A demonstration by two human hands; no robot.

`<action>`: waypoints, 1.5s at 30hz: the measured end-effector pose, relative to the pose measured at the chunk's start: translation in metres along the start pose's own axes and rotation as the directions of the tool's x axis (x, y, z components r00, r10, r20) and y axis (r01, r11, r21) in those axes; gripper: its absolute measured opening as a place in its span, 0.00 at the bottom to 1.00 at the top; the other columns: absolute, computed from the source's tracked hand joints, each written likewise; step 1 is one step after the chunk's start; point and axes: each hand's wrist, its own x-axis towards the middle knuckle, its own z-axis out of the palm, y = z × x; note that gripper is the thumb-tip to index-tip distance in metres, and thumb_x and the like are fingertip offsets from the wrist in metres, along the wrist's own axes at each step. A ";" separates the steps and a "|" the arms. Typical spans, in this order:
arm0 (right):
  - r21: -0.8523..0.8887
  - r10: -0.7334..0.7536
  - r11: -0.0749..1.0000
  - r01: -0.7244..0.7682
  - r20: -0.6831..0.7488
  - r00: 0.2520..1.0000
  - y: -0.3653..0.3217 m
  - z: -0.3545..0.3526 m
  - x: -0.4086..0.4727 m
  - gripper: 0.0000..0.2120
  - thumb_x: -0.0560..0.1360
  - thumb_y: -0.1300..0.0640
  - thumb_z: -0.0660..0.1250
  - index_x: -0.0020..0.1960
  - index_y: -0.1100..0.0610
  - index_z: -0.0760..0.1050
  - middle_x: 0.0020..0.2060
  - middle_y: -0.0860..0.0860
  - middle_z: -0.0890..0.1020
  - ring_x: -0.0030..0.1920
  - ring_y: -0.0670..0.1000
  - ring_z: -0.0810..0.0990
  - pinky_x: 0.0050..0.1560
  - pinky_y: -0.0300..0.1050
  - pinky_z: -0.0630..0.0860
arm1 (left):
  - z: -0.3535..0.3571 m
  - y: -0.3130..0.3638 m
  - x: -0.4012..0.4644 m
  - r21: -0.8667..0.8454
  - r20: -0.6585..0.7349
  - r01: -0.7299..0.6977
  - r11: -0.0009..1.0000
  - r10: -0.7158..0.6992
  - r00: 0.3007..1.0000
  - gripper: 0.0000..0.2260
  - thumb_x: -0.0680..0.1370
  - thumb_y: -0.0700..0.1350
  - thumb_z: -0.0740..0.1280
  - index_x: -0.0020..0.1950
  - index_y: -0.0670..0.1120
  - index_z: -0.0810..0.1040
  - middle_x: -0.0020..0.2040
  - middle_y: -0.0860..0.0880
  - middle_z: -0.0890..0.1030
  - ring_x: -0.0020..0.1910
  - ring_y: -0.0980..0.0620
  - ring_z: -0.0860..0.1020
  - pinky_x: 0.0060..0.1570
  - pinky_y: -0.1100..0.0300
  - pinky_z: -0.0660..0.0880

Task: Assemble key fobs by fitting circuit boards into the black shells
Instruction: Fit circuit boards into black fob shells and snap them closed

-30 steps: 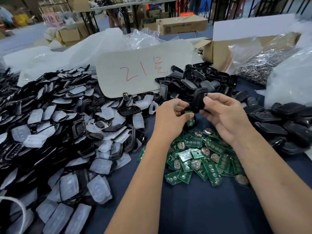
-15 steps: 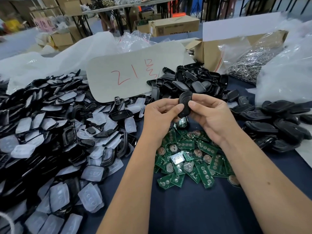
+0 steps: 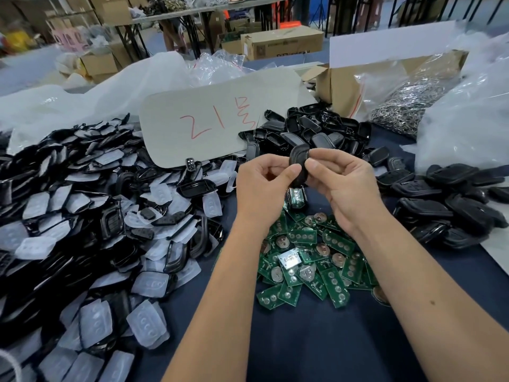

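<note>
Both hands hold one black key fob shell (image 3: 298,161) upright above the table, a little past the board pile. My left hand (image 3: 261,188) pinches its left edge with thumb and curled fingers. My right hand (image 3: 341,183) grips its right side, thumb pressed on the front. Whether a board sits inside the shell is hidden. A heap of green circuit boards (image 3: 311,260) with coin cells lies on the dark blue cloth under my wrists. One shell with a board (image 3: 297,198) lies just below the held shell.
A large pile of black shell frames and translucent button pads (image 3: 91,216) fills the left. More black shells (image 3: 316,133) lie behind my hands, and closed black fobs (image 3: 451,199) at right. A white card (image 3: 217,119), a cardboard box with a bag of metal rings (image 3: 407,103) stand behind.
Both hands lifted the black shell slightly and turned it more upright; the green board seen under my left hand a second ago is no longer visible there.
</note>
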 end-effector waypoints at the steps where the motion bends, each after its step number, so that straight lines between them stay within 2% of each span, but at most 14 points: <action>1: -0.061 -0.020 0.998 0.020 -0.009 1.000 0.003 0.002 0.000 0.11 0.71 0.62 0.78 0.53 0.58 0.84 0.46 0.55 0.89 0.47 0.51 0.88 0.50 0.44 0.84 | 0.002 -0.001 -0.001 0.119 -0.032 -0.068 0.991 0.072 0.997 0.06 0.76 0.39 0.76 0.43 0.49 0.84 0.39 0.48 0.85 0.38 0.55 0.80 0.44 0.53 0.81; 3: -0.073 -0.019 0.997 0.019 0.001 1.000 0.006 0.004 -0.002 0.12 0.71 0.60 0.78 0.54 0.58 0.84 0.47 0.56 0.89 0.48 0.52 0.88 0.49 0.42 0.83 | 0.007 -0.003 -0.004 0.280 -0.031 -0.159 0.947 0.174 0.984 0.05 0.76 0.39 0.76 0.43 0.48 0.84 0.37 0.54 0.83 0.40 0.55 0.80 0.46 0.51 0.80; 6: -0.020 -0.024 1.000 0.024 0.029 0.999 0.005 0.007 -0.005 0.19 0.68 0.59 0.79 0.57 0.62 0.83 0.50 0.60 0.88 0.52 0.58 0.88 0.50 0.45 0.84 | 0.011 -0.003 -0.007 0.413 -0.016 -0.269 0.870 0.302 0.953 0.04 0.76 0.39 0.74 0.44 0.48 0.84 0.39 0.54 0.82 0.45 0.50 0.79 0.47 0.48 0.77; 9: -0.035 -0.032 0.999 0.033 0.009 0.999 0.002 0.005 -0.004 0.14 0.73 0.63 0.77 0.58 0.63 0.83 0.50 0.60 0.88 0.51 0.58 0.88 0.50 0.46 0.84 | 0.010 -0.001 -0.005 0.438 0.030 -0.319 0.840 0.341 0.940 0.04 0.75 0.41 0.75 0.45 0.49 0.84 0.40 0.55 0.82 0.46 0.52 0.78 0.47 0.49 0.76; 12: -0.001 0.008 1.000 -0.008 -0.045 0.999 0.001 -0.001 -0.001 0.10 0.78 0.64 0.72 0.59 0.63 0.82 0.51 0.59 0.88 0.50 0.55 0.88 0.51 0.46 0.84 | 0.007 -0.003 -0.004 0.434 0.079 -0.264 0.861 0.256 0.964 0.12 0.73 0.47 0.78 0.55 0.52 0.84 0.45 0.56 0.82 0.49 0.53 0.78 0.52 0.52 0.77; 15: 0.159 0.085 0.985 -0.069 -0.096 0.992 -0.002 -0.009 0.006 0.10 0.82 0.64 0.67 0.62 0.64 0.80 0.55 0.60 0.87 0.55 0.57 0.87 0.55 0.48 0.84 | 0.006 -0.014 -0.004 0.693 0.085 -0.134 0.708 0.105 0.991 0.20 0.75 0.59 0.75 0.64 0.52 0.80 0.55 0.52 0.78 0.59 0.49 0.71 0.59 0.53 0.71; 18: 0.256 0.130 0.961 -0.109 -0.066 0.989 -0.003 -0.016 0.009 0.09 0.83 0.63 0.65 0.61 0.63 0.79 0.55 0.59 0.86 0.57 0.59 0.86 0.61 0.52 0.83 | 0.009 -0.019 -0.006 0.769 0.129 -0.111 0.630 0.018 0.992 0.20 0.75 0.62 0.74 0.62 0.53 0.81 0.57 0.51 0.73 0.62 0.47 0.66 0.59 0.56 0.66; 21: 0.289 0.136 0.950 -0.121 -0.031 0.990 -0.004 -0.017 0.011 0.08 0.83 0.63 0.64 0.59 0.63 0.80 0.54 0.59 0.86 0.58 0.59 0.86 0.62 0.52 0.82 | 0.008 -0.014 -0.006 0.630 0.147 -0.104 0.770 0.014 0.989 0.12 0.74 0.53 0.78 0.54 0.54 0.81 0.50 0.53 0.78 0.56 0.48 0.73 0.54 0.54 0.73; 25: 0.253 0.160 0.954 -0.162 0.029 0.987 -0.007 -0.018 0.010 0.12 0.80 0.60 0.67 0.61 0.63 0.81 0.53 0.57 0.86 0.56 0.55 0.85 0.58 0.48 0.83 | 0.002 -0.010 -0.002 0.246 -0.023 0.059 0.968 -0.055 0.998 0.07 0.76 0.46 0.78 0.46 0.51 0.80 0.36 0.50 0.83 0.31 0.51 0.81 0.34 0.54 0.81; 27: 0.187 0.183 0.963 -0.196 0.081 0.980 -0.007 -0.017 0.008 0.14 0.78 0.58 0.68 0.60 0.62 0.82 0.51 0.55 0.86 0.53 0.52 0.84 0.56 0.47 0.84 | 0.000 -0.009 0.000 -0.037 -0.077 0.204 0.978 -0.206 0.975 0.07 0.77 0.45 0.77 0.49 0.47 0.81 0.35 0.48 0.84 0.26 0.52 0.79 0.31 0.57 0.80; 29: 0.126 0.210 0.965 -0.230 0.149 0.966 -0.006 -0.014 0.005 0.15 0.77 0.58 0.68 0.62 0.63 0.81 0.49 0.54 0.87 0.50 0.51 0.84 0.54 0.45 0.84 | -0.002 -0.010 0.002 -0.193 -0.084 0.289 0.938 -0.309 0.947 0.06 0.78 0.44 0.76 0.51 0.45 0.82 0.36 0.47 0.82 0.25 0.55 0.77 0.30 0.60 0.79; 33: 0.069 0.249 0.960 -0.272 0.240 0.938 -0.005 -0.011 0.001 0.16 0.76 0.58 0.69 0.62 0.63 0.81 0.53 0.58 0.85 0.50 0.52 0.85 0.55 0.46 0.84 | -0.005 -0.017 0.004 -0.208 -0.112 0.314 0.926 -0.341 0.933 0.05 0.78 0.43 0.76 0.53 0.45 0.83 0.37 0.49 0.81 0.25 0.58 0.76 0.33 0.62 0.78; 41: 0.064 0.255 0.958 -0.278 0.245 0.935 -0.006 -0.011 0.001 0.17 0.77 0.59 0.68 0.63 0.65 0.80 0.53 0.59 0.85 0.50 0.53 0.85 0.54 0.46 0.84 | -0.012 -0.023 0.009 -0.195 -0.133 0.337 0.921 -0.365 0.922 0.07 0.78 0.39 0.74 0.53 0.49 0.83 0.29 0.57 0.81 0.27 0.58 0.78 0.41 0.58 0.82; 45: 0.063 0.264 0.957 -0.284 0.218 0.939 -0.005 -0.010 0.001 0.16 0.76 0.60 0.69 0.62 0.65 0.81 0.51 0.59 0.84 0.50 0.53 0.84 0.55 0.46 0.84 | -0.012 -0.022 0.009 -0.198 -0.095 0.331 0.923 -0.354 0.930 0.10 0.77 0.36 0.73 0.54 0.49 0.82 0.30 0.58 0.82 0.29 0.58 0.79 0.39 0.62 0.81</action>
